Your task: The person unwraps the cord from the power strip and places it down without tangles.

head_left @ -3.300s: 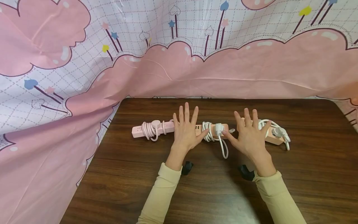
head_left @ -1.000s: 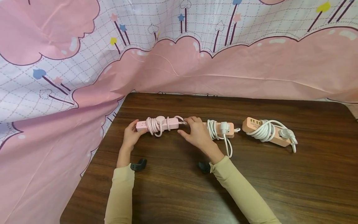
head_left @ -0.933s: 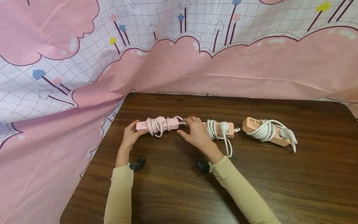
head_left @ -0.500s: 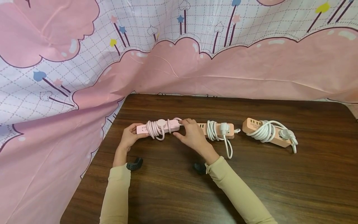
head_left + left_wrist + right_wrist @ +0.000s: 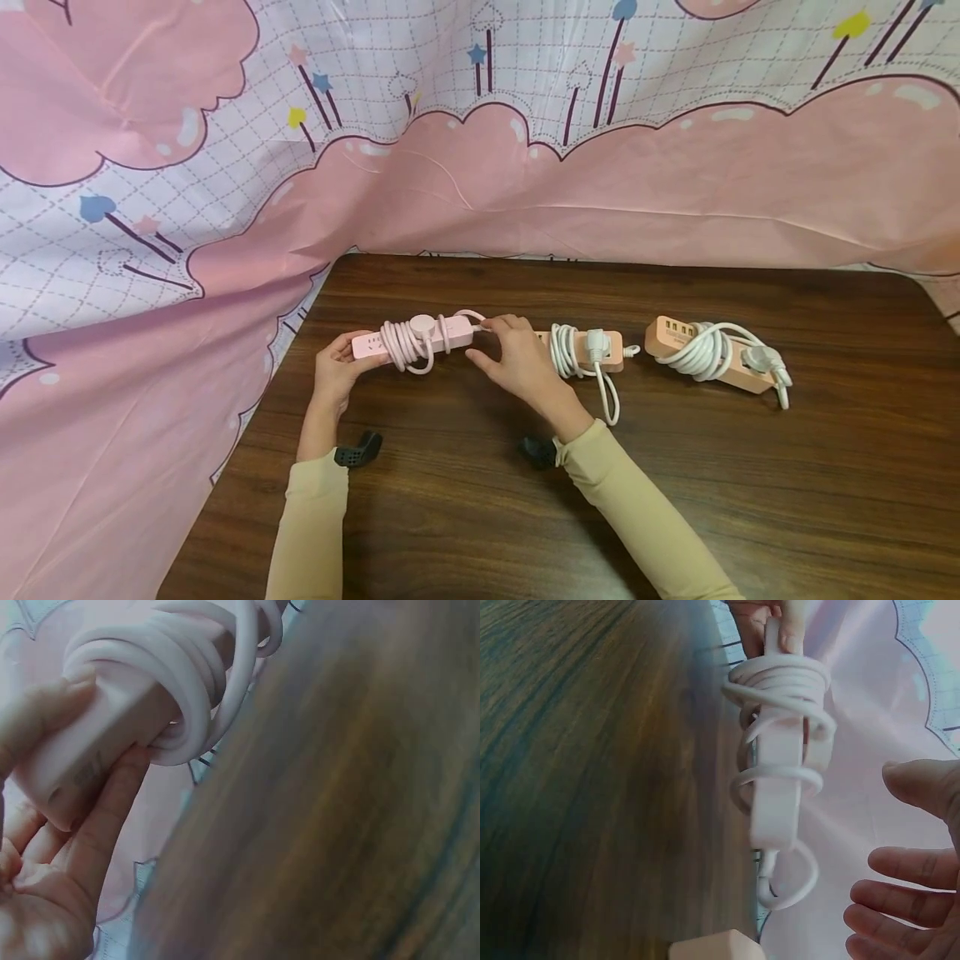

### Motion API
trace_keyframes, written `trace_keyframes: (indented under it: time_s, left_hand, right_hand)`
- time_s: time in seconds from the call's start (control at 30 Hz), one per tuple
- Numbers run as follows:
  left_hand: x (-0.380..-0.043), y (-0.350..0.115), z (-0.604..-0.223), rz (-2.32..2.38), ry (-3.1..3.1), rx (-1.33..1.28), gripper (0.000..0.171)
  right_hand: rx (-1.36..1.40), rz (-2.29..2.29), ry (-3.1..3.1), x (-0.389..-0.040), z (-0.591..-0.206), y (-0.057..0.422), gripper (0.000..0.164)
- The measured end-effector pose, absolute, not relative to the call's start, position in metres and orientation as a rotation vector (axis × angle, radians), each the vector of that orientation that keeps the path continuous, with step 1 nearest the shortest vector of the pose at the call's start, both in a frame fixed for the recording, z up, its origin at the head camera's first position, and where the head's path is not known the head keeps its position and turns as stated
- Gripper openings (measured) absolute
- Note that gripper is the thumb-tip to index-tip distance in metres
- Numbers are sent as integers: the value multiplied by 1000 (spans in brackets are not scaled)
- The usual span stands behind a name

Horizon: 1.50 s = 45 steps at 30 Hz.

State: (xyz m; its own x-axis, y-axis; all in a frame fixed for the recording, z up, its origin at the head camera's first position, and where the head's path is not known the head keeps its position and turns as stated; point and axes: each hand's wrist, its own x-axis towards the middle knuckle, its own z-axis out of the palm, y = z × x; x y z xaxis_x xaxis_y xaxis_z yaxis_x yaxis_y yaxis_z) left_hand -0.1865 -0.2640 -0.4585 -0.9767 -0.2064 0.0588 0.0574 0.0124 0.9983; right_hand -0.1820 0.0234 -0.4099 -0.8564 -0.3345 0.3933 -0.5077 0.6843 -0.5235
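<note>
The pink power strip (image 5: 437,337) is above the left part of the tabletop (image 5: 825,467); how far it clears the surface cannot be told. The left hand's (image 5: 335,372) grip is clamped on its left end. The right hand's (image 5: 521,358) grip is apart, thumb and fingers spread, near the strip's other end. In the earliest frame both hands are spread over the row of strips; against half a second ago, the pink strip sits slightly farther left of its neighbour.

The left wrist view shows what the head view hides: thumb on one face, fingers along and beneath the body, and faint printed marks on the casing. The right wrist view shows a clear gap between the right fingers and the pink strip, which the head view leaves unclear.

The casing is smooth, long and box-shaped, wrapped in pink cord (image 5: 397,346) with a round plug (image 5: 422,324). Rightward lie the middle orange strip (image 5: 582,351), partly covered by the right hand, and the angled orange strip (image 5: 738,375), both wound in white cord. The tabletop has dark wood grain; cloud-printed fabric (image 5: 637,192) hangs behind.
</note>
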Motion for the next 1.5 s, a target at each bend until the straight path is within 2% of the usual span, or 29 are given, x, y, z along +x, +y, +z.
trace_keyframes:
  time_s: [0.27, 0.57, 0.87, 1.5]
  left_hand:
    - [-179, -250, -434, -2120, -1921, 17, 41]
    - [-173, -209, -399, -2225, -1787, -227, 42]
    - [-180, -164, -392, -2336, -1701, -378, 50]
    - [-192, -90, -373, -2423, -1607, -552, 52]
  right_hand:
    - [688, 974, -2508, -176, -387, 32, 44]
    - [686, 1010, -2407, -162, -348, 56, 43]
    - [630, 972, -2363, -150, -325, 87, 44]
    - [590, 850, -2263, -141, -305, 136, 42]
